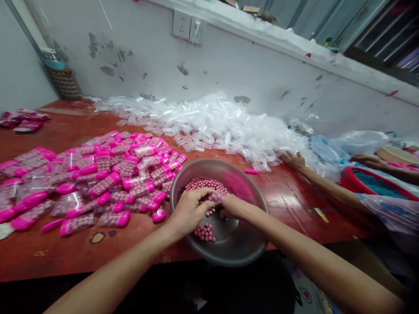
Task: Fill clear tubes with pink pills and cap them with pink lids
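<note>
Over the metal bowl (252, 187), my left hand (188, 211) pinches a small clear plastic container (216, 197) with pink beads in it. My right hand (233, 206) meets it from the other side, its fingers curled down at the container's end; what they hold is hidden and blurred. Loose pink beads (205, 183) lie along the bowl's far side, and a smaller cluster of beads (204, 233) rests near its front. Left of the bowl is a heap of filled clear containers with bright pink caps (137, 170).
Empty clear containers (209, 117) are piled along the wall. A co-worker's hand (294, 161) reaches into them from the right, near a red basin (353, 179). A single pink cap (251, 172) lies behind the bowl. A bottle in a woven cover (63, 80) stands back left.
</note>
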Available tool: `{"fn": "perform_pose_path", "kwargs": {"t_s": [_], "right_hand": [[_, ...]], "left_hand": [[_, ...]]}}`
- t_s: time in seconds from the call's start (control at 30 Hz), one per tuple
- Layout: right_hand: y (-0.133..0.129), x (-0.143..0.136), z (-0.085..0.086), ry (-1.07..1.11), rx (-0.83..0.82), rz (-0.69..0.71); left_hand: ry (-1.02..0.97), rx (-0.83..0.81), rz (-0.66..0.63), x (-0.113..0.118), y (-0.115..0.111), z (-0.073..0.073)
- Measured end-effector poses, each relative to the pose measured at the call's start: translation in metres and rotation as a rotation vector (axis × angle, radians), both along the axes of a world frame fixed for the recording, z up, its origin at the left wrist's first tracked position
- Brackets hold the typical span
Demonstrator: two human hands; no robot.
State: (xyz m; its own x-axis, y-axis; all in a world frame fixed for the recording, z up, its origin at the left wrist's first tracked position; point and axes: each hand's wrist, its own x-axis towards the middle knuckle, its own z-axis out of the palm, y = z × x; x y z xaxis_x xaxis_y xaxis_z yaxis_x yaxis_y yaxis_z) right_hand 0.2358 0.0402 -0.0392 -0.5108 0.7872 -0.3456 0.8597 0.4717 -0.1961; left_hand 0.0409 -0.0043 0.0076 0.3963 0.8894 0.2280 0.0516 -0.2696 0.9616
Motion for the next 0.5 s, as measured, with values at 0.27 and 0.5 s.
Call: {"fn": "perform_pose_path", "kwargs": {"t_s": [0.27, 0.5], "right_hand": [[0.004, -0.003, -0.004, -0.001, 0.059, -0.085], [0.002, 0.004, 0.027, 0.113, 0.170, -0.210]], "left_hand": [[-0.104, -0.276, -0.101, 0.003, 0.006, -0.004], [-0.279, -0.480, -0.118, 0.002, 0.005, 0.002]]}}
